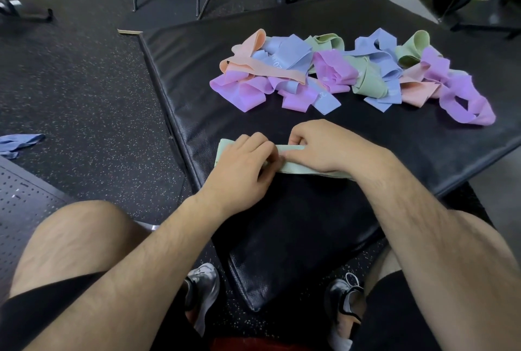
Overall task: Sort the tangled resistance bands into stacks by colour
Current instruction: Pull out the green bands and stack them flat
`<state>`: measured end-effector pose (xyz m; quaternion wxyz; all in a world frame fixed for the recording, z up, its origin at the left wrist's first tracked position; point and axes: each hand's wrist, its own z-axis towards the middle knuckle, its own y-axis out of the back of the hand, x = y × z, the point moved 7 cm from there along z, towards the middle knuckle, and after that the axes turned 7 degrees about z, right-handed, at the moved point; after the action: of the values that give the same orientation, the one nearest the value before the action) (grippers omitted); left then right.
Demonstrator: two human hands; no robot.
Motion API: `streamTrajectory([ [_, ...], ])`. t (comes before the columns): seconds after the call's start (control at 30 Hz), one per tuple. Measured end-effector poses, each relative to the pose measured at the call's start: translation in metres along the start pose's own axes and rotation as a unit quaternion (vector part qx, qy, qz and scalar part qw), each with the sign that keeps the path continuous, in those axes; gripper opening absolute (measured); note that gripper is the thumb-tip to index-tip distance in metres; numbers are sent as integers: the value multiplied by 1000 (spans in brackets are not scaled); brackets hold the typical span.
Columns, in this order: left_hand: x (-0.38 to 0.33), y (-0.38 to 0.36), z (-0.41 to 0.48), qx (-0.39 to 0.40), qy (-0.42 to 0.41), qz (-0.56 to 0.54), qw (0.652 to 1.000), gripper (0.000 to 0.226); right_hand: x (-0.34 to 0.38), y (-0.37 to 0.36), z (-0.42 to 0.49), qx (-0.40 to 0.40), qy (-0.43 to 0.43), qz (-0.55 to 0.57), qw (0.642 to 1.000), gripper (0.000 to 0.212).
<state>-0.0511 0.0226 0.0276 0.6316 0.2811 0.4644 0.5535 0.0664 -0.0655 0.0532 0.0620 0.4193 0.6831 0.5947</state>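
The left hand (pixel 242 163) and right hand (pixel 318 147) touch each other, and both pinch a light green band (pixel 296 167) with bent fingers. The band lies flat on the near part of the black bench (pixel 366 142). A messy pile (pixel 338 74) of purple, blue, green and peach bands sits farther back.

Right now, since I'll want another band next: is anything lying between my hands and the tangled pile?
Nothing visible. The left hand and right hand hold the pale green band, and only a bare strip of black mat lies between them and the tangled pile beyond.
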Motion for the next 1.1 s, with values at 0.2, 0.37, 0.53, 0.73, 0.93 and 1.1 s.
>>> streamTrajectory([
  [0.2,0,-3,-4,8,6,23,1000,23,-10,1,0,-11,-5,-12,1000,35],
  [0.37,-2,-3,-3,5,18,43,999,20,-21,10,-4,-11,-16,-5,1000,31],
  [0.53,-3,-2,-2,6,27,52,998,24,-34,18,-9,-29,-33,-18,999,32],
  [0.73,-7,0,-1,6,47,56,997,26,-37,12,-9,-44,-47,-45,997,35],
  [0.93,-34,-8,15,-22,-9,20,1000,15,-36,11,-11,-56,-45,-57,996,39],
  [1.1,-45,-21,22,-5,-33,3,999,16,-38,10,-11,-54,-31,-46,997,29],
])
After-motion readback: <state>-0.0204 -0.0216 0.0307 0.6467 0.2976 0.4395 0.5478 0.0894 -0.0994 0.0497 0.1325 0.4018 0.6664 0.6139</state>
